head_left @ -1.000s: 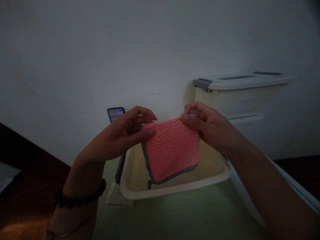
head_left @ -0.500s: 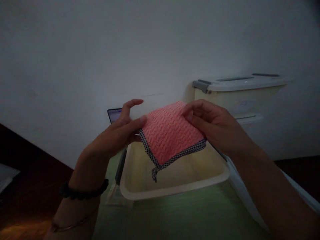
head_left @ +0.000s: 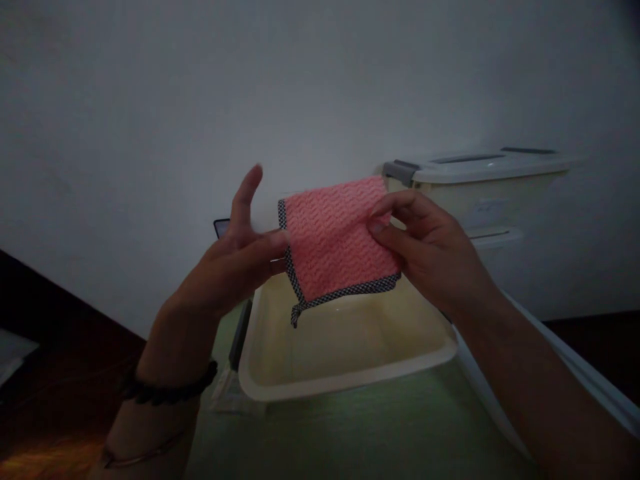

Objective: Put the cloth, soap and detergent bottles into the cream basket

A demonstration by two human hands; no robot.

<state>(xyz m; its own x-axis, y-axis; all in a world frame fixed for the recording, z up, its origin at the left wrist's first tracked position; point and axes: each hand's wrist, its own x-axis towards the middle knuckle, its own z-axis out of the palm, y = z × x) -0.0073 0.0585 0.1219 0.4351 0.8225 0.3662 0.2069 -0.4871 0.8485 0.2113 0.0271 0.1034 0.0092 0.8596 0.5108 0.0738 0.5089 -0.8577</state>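
As we raise the pink cloth (head_left: 335, 247) higher above the bin (head_left: 350, 381), our right hand (head_left: 425, 243) pinches it, our left hand (head_left: 233, 257), forefinger lifted, touches its edge, grip unclear, and handling seems unfinished.

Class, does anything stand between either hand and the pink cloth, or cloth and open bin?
Nothing visible does: the right hand pinches the pink cloth, the left hand touches its border, above the open bin.

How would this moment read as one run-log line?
pink cloth: held above open bin | right hand: pinching cloth | left hand: thumb at checked trim
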